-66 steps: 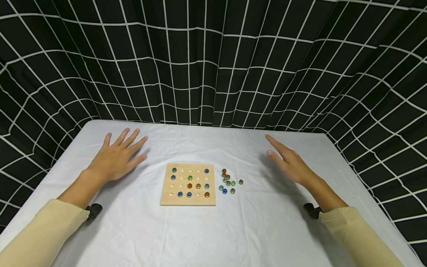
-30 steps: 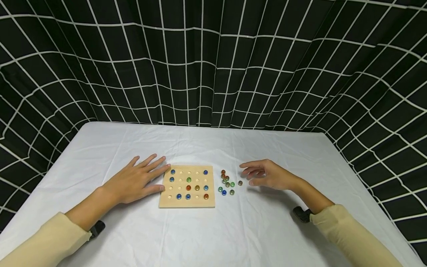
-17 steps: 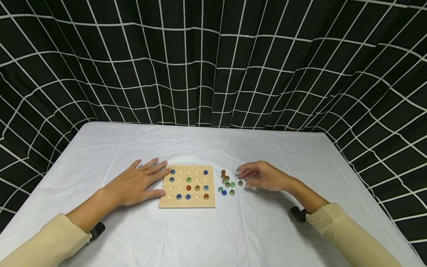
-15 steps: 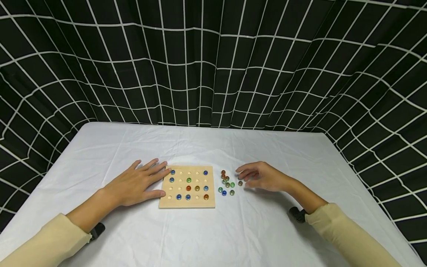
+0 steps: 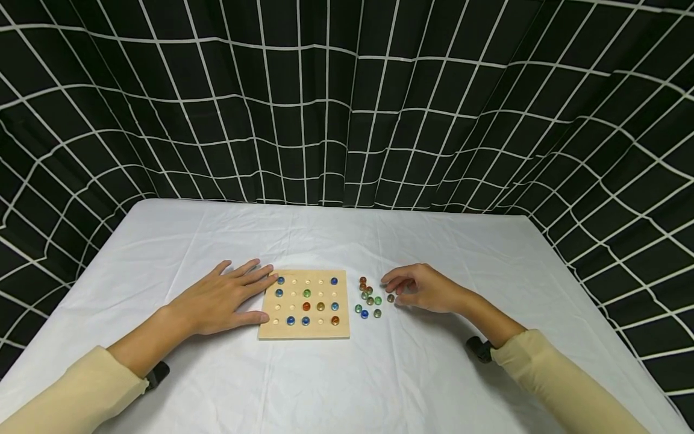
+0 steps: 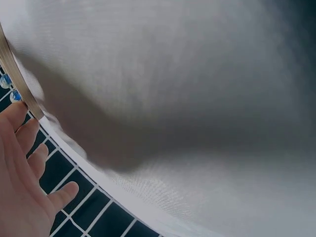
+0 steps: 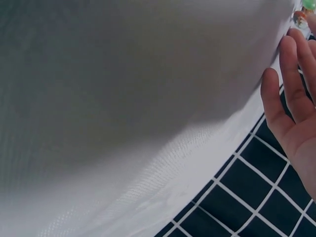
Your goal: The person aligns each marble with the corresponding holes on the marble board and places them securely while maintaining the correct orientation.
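A square wooden peg board [image 5: 303,332] with rows of small hollows lies mid-table, and several blue, green, red and amber glass marbles sit in some of them. My left hand [image 5: 219,301] is spread flat at the board's left edge, its thumb and index fingertips on the wood; the left wrist view shows those fingers by the board's side [image 6: 19,79]. To the right of the board lies a loose cluster of marbles [image 5: 370,300]. My right hand [image 5: 428,289] hovers at that cluster, fingers bent loosely, thumb tip right beside a single brownish marble [image 5: 391,298]. Nothing shows between its fingers.
A white cloth [image 5: 325,386] with soft creases covers the table. Black curtains with a white grid [image 5: 303,108] stand along the back and both sides. Each wrist wears a small black camera [image 5: 157,377] near a beige sleeve cuff.
Both hands have come inward from the table's sides. The left has settled on the board's edge; the right has lowered toward the loose marbles, its fingers bending. The marbles keep their places.
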The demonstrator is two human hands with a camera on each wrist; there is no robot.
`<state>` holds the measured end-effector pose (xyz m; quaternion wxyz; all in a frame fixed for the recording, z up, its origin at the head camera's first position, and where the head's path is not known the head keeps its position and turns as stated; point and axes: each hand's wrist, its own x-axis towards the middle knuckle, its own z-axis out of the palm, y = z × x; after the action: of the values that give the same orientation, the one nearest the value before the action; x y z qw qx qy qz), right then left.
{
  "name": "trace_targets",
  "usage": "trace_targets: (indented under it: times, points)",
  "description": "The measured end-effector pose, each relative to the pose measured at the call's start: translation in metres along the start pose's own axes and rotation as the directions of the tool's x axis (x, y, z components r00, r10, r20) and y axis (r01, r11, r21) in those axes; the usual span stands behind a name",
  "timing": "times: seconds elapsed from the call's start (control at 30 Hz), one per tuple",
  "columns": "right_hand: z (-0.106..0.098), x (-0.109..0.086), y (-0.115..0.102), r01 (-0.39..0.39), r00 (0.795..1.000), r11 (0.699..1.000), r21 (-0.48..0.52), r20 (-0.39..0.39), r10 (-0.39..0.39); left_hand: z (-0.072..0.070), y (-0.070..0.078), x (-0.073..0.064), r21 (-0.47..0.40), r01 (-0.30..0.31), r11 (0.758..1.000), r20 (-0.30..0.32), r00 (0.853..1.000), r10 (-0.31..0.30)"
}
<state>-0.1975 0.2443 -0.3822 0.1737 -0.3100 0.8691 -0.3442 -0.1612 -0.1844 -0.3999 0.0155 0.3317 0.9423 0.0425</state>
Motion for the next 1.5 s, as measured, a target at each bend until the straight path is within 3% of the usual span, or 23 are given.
trace_targets:
  times: [0.33, 0.77, 0.97, 1.5]
  points:
    - [0.005, 0.003, -0.002, 0.039, 0.999, 0.998, -0.055, -0.031, -0.041, 0.0, 0.0, -0.001, 0.004, -0.01, 1.0, -0.004, 1.0, 0.01]
    - [0.008, 0.006, -0.007, 0.033, 0.998, 0.992, -0.122, -0.045, -0.039, 0.0, -0.001, 0.002, 0.028, -0.026, 0.999, -0.009, 1.0, 0.026]
    - [0.009, 0.009, -0.013, 0.035, 0.994, 0.989, -0.145, -0.1, -0.049, 0.0, -0.001, 0.002, 0.039, -0.029, 0.999, -0.009, 1.0, 0.03]
    - [0.016, 0.021, -0.026, 0.109, 0.978, 0.994, -0.016, -0.177, -0.11, -0.001, 0.0, 0.001, 0.039, -0.035, 0.999, -0.011, 0.999, 0.035]
